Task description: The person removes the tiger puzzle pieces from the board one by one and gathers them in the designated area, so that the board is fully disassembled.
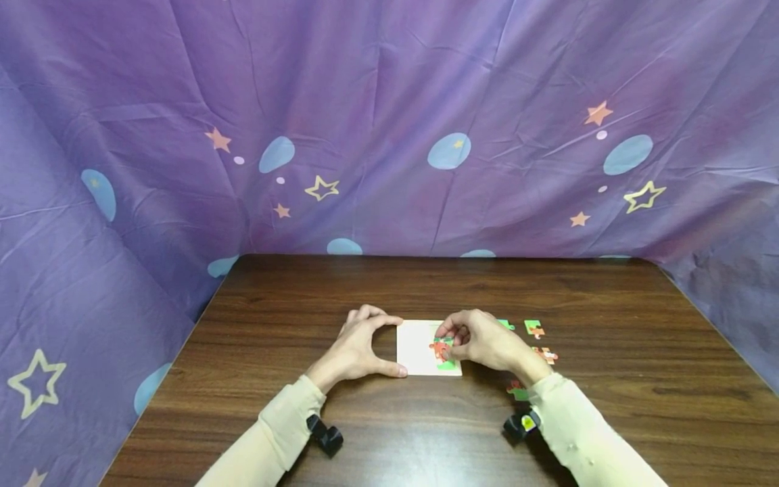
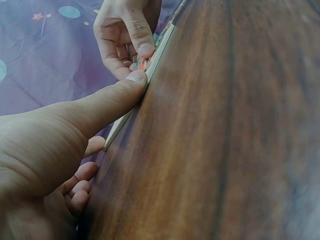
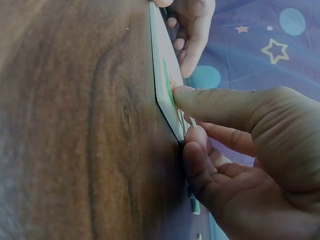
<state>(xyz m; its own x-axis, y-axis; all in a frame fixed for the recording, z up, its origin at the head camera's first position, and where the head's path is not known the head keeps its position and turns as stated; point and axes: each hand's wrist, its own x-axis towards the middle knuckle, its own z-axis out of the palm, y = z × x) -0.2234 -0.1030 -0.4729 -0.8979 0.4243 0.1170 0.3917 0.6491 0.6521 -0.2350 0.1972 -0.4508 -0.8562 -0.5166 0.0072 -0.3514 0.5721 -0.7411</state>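
A white puzzle board (image 1: 416,348) lies flat on the brown table. My left hand (image 1: 359,345) spans its left side, with the thumb at the near corner and the index finger at the far one. In the left wrist view that thumb (image 2: 112,97) rests on the board's edge. Over the board's right part, my right hand (image 1: 487,338) pinches a red and green puzzle piece (image 1: 441,349) between thumb and fingers. Below it, a green patch (image 1: 447,365) lies on the board. The right wrist view shows the right thumb (image 3: 215,102) low over the board; the fingers hide most of the piece.
Several loose puzzle pieces lie right of the board: a green one (image 1: 505,325), a green and orange one (image 1: 533,328), an orange one (image 1: 546,355) and a red and green one (image 1: 517,391) near the right wrist. A purple patterned cloth (image 1: 377,135) hangs behind the table.
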